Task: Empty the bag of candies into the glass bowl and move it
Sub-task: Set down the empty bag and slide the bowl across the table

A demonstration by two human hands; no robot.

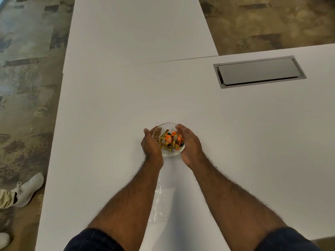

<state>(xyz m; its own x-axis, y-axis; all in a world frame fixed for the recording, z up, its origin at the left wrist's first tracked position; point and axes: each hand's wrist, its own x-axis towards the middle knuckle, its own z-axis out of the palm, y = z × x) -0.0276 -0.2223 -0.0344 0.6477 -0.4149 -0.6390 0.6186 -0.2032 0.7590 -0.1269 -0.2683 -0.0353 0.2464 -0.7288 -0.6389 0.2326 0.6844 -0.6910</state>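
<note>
A small glass bowl (167, 125) sits on the white table (112, 105), holding several gold and orange wrapped candies (170, 140). My left hand (151, 144) cups the bowl's left side and my right hand (190, 144) cups its right side. Both palms press against the glass. A clear, empty plastic bag (159, 201) lies flat on the table between my forearms, closer to me than the bowl.
A metal cable hatch (259, 71) is set into the table at the far right. A seam (163, 60) joins this table to another one behind it. At the left, off the table, a person's white shoe (29, 189) rests on the patterned carpet.
</note>
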